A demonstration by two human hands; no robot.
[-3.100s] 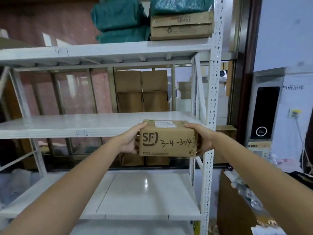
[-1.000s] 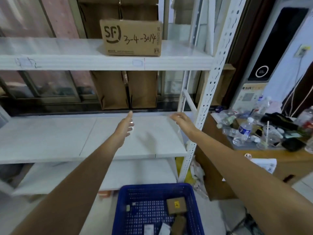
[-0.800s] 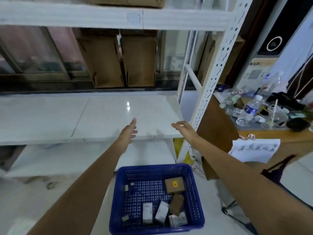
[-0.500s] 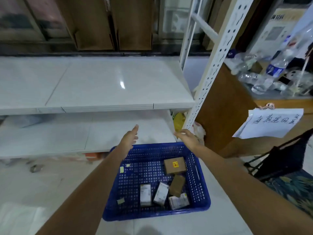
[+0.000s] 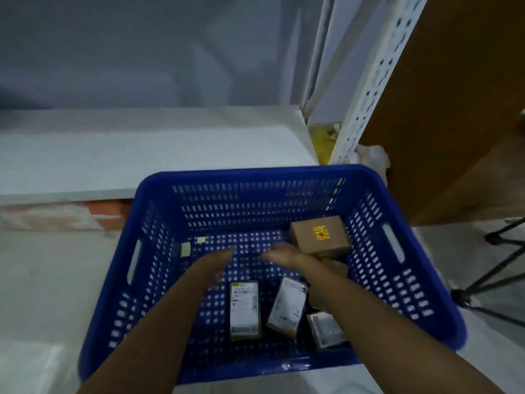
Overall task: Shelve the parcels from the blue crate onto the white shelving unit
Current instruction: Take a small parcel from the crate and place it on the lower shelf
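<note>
The blue crate [image 5: 159, 251] sits on the floor in front of the white shelving unit [image 5: 142, 149]. Inside it lie several small parcels: a brown box with a yellow sticker [image 5: 319, 236], two white-labelled boxes [image 5: 245, 309] [image 5: 288, 307], another labelled one [image 5: 326, 329] at the near right, and a brown one [image 5: 336, 267] partly hidden by my right forearm. My left hand [image 5: 214, 265] and my right hand [image 5: 284, 255] are both inside the crate above its floor, fingers extended, holding nothing. My right hand is just left of the stickered box.
A white perforated shelf post [image 5: 366, 86] rises behind the crate's right corner. A brown wooden cabinet side [image 5: 454, 95] stands to the right. Black stand legs [image 5: 494, 274] spread over the floor at the far right. Yellow and white bags [image 5: 324, 140] lie behind the post.
My view has dropped from the shelves to the crate. Both empty hands have come down from above the rim into the crate, close over the parcels.
</note>
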